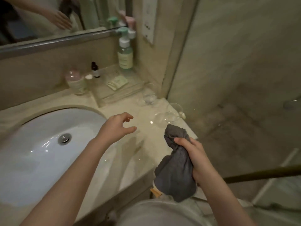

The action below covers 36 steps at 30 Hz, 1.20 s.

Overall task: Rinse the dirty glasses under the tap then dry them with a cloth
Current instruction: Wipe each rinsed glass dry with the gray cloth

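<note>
Countertop (123, 162): pale stone, wet sheen, fills the frame centre. Sink (32, 160): white oval basin at 9 o'clock, drain visible; tap out of view. Clear tray (104, 93) with toiletries, including a pump bottle (125, 54), at 12 o'clock against the wall. Cloth (177, 170): grey, bunched, hanging from the right hand (193, 159), whose fingers are clamped round its middle, at 4 o'clock. Left hand (116, 126): over the counter at centre, holding nothing, fingers apart and loosely curved, thumb and forefinger spread as for a grasp. Glasses (164, 118): clear, clustered near the counter's right corner at 2 o'clock; one more upright glass (149, 97) behind them toward 1 o'clock. Exact count and orientation hard to tell through transparency. Key relation: nearest glass lies to the 3 o'clock side of the left fingertips, apart, not touched; the cloth's top end sits just below the cluster. Judgement: left hand reaches for a glass while the right holds the cloth ready to dry.
</note>
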Tool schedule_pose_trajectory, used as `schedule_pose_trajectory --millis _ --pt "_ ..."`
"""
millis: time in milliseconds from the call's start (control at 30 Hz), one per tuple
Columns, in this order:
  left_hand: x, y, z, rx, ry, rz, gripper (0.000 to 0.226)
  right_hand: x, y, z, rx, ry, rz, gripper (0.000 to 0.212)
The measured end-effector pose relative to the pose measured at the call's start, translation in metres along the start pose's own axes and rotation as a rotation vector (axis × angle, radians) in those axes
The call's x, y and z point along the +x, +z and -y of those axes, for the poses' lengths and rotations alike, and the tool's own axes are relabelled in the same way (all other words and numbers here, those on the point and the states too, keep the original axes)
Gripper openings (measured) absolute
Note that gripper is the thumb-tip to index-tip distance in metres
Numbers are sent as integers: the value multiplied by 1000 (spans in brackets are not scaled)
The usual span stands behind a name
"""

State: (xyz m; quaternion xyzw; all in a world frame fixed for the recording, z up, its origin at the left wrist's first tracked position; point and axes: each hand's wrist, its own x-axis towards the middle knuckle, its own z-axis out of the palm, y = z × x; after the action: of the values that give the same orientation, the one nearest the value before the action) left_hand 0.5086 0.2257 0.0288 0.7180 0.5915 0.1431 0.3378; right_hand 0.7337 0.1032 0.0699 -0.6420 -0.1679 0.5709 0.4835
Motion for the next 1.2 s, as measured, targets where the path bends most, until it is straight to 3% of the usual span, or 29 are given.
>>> schedule_pose_trajectory --millis 400,600,733,900,1033,1200 --pt "72 85 -88 166 48 148 57 19 -97 16 74 8 -108 18" --pt "96 108 -96 158 22 154 45 26 -108 18 87 20 -100 15" --pt "103 123 -100 -36 16 117 13 30 -112 21 58 -9 -76 16" --pt "97 124 -105 -404 31 40 29 36 -115 26 -12 -62 -41 13" --pt "82 103 -123 -618 -62 181 23 43 -110 33 -67 -144 -49 8" --pt "55 68 -153 -938 -22 299 22 49 -96 51 -200 -380 -45 12"
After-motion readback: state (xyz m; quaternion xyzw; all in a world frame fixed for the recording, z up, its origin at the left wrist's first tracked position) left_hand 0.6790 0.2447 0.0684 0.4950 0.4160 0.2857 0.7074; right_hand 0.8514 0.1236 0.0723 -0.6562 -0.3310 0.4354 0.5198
